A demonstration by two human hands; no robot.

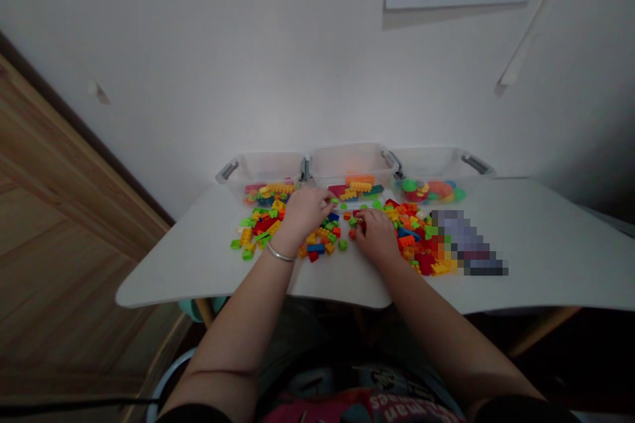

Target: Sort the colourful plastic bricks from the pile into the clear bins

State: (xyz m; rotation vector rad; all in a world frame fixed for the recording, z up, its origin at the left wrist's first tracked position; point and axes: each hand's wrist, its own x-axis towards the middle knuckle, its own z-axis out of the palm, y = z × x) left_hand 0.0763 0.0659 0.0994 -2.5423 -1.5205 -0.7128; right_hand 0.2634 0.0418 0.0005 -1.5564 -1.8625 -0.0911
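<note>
Head view: your left hand (pixel 305 213) lies curved over scattered plastic building bricks (pixel 320 241), and your right hand (pixel 377 234) curls lower among them; I cannot tell whether either grips a brick. Three clear plastic bins (pixel 347 162) line the far edge of the white table (pixel 198 264), and a pixelated patch (pixel 466 241) lies right of the bricks.

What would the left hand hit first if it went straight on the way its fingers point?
Probably the small green brick just past the fingertips of the left hand. Beyond that lies the middle clear plastic bin. Depth is hard to judge from this view.
</note>
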